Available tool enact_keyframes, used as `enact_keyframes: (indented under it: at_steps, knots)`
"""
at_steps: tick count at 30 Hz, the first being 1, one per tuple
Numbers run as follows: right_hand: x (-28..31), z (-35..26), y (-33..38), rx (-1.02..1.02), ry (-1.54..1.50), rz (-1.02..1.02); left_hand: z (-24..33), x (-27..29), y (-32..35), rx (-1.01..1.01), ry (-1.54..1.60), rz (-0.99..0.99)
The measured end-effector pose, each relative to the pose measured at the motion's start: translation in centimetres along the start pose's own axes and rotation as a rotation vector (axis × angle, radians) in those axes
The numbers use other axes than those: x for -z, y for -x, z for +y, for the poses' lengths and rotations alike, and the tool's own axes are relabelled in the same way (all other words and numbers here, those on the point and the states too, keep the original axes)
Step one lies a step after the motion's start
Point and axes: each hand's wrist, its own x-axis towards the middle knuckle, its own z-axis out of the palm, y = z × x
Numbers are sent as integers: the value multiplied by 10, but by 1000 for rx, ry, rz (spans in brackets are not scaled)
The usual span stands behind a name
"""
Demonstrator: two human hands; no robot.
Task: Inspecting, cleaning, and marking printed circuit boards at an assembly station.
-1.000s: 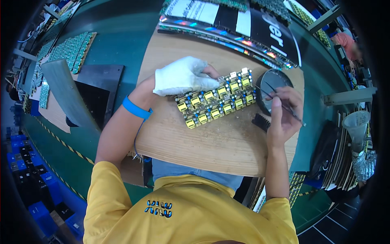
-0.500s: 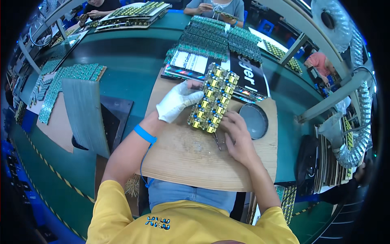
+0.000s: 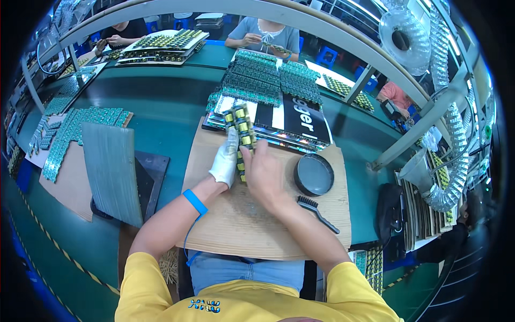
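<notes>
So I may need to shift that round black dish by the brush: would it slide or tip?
The round black dish looks shallow and flat-bottomed on the wooden board, so it probably slides rather than tips. It seems light for its size.

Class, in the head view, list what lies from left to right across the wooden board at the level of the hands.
Gloved left hand → strip of yellow components → bare right hand → round black dish.

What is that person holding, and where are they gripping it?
A panel of yellow components, stood on edge. The gloved left hand grips its left side, the bare right hand its near end.
</notes>
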Motion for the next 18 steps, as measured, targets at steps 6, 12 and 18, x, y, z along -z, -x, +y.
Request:
enact_keyframes:
  at_steps: [6,12,18]
  knots:
    - [-5,3,-4,-97,-210,-23,4,0,-8,-47,0,54]
    - [18,34,-25,-121,-568,174,7,43,-22,120,516,-701]
    - [104,133,-106,73,-152,281,10,3,-4,91,42,-160]
